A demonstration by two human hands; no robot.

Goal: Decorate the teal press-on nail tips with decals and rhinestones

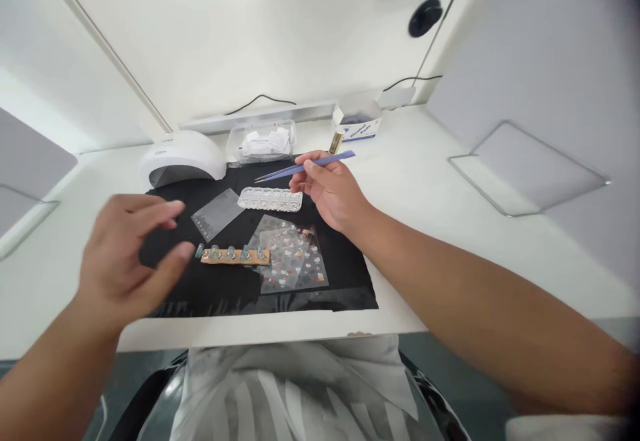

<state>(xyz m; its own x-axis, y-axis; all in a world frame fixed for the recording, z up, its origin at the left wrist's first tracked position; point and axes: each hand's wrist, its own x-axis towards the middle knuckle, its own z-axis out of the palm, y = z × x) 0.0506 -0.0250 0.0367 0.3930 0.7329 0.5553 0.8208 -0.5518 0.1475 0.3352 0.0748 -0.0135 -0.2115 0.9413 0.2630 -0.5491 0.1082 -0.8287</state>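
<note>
Tweezers — long and purple — sit pinched in our right hand just above centre of the frame, tips pointing left over the clear bead tray. Our left hand, blurred at centre left, hovers loosely curled and holds nothing, thumb near the wooden strip of nail tips on the black mat — sticker sheets lie just right.

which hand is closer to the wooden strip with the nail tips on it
Left. The left hand hovers just off the strip's left end, fingertips almost at it. The right hand is farther back to the right, holding purple tweezers.
</note>
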